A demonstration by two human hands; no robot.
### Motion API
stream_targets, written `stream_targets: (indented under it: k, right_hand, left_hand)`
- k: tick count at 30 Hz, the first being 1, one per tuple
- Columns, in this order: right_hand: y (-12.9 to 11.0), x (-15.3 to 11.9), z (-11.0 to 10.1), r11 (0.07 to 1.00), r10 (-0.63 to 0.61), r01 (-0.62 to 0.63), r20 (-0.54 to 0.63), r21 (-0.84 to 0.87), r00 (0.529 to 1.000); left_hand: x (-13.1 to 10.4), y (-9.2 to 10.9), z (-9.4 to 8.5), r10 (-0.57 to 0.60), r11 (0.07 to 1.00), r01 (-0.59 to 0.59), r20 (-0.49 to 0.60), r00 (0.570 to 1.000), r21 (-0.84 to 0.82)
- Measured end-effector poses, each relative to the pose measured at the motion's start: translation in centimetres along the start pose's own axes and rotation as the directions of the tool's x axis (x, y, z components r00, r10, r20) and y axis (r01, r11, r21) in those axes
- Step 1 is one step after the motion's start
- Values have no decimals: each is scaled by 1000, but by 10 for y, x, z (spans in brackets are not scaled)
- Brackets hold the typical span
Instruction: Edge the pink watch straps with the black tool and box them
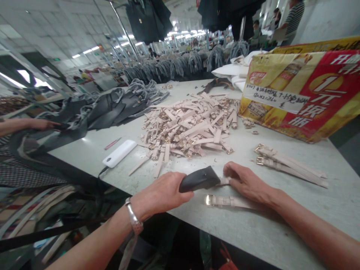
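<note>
My left hand (160,193), with a silver bracelet at its wrist, is closed around a smooth dark grey piece with a squared end (200,179); its exact kind I cannot make out. Against that end lies a short pale pink strap (224,181), which the curled fingers of my right hand (244,182) pinch. Under my right wrist another pale pink buckle strap (227,201) rests on the table, gold buckle to the left. Beyond both hands spreads a heap of similar straps (194,125) with gold buckles.
A yellow and red carton (298,93) stands at the right, with several buckle straps (289,165) before it. A white device (119,153) with a cable and a pink pen-like tool (113,143) lie left. Dark bag pieces (112,108) pile up near another person's hand (45,124).
</note>
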State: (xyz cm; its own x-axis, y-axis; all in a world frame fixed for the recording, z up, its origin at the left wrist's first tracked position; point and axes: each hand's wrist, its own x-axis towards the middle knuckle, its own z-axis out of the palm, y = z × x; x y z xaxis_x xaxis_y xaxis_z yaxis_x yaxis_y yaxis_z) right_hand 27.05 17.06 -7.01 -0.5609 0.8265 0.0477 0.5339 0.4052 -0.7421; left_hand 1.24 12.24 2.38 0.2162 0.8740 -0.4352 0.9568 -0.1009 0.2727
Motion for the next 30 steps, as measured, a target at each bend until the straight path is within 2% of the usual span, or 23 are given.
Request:
stream_targets:
  k: [4,8,12,16,18,21,24,26,28,30]
  right_hand:
    - [3,0,-6,996,-9,6,-39,-84,999]
    - [4,-1,-11,983,6,-6,3,-186,1000]
    - [4,-2,-13,976,-16,23,34,-217,999]
    - [2,-2,-13,972,-2,3,5,-236,1000]
    - [3,-3,-21,969,18,-31,-53,-247,998]
    - [12,-10,-46,953,33,-97,-221,-288,975]
    - [32,-25,-77,902,63,-226,-405,-367,912]
    - [49,-37,-94,844,120,-346,-485,-409,866]
    - [63,-48,-105,778,166,-442,-532,-447,830]
    - [68,-57,-106,725,119,-470,-581,-503,805]
  left_hand:
    - [-7,-4,-2,2,999,-3,25,1000,32]
    - [-4,7,-2,-2,998,2,9,1000,55]
    - [4,19,0,6,999,-6,2,1000,31]
    - [6,14,4,15,1000,-15,-33,999,-2]
    - [4,7,6,12,1000,-12,-69,998,-6]
    - [-1,-3,7,6,1000,-8,-90,996,-21]
    - [-9,-12,8,-21,999,16,-95,995,-50]
    - [-13,-17,9,-42,997,34,-101,994,-72]
    - [-16,-21,10,-50,996,41,-107,993,-82]
    - [-19,-24,11,-49,996,40,-115,992,-82]
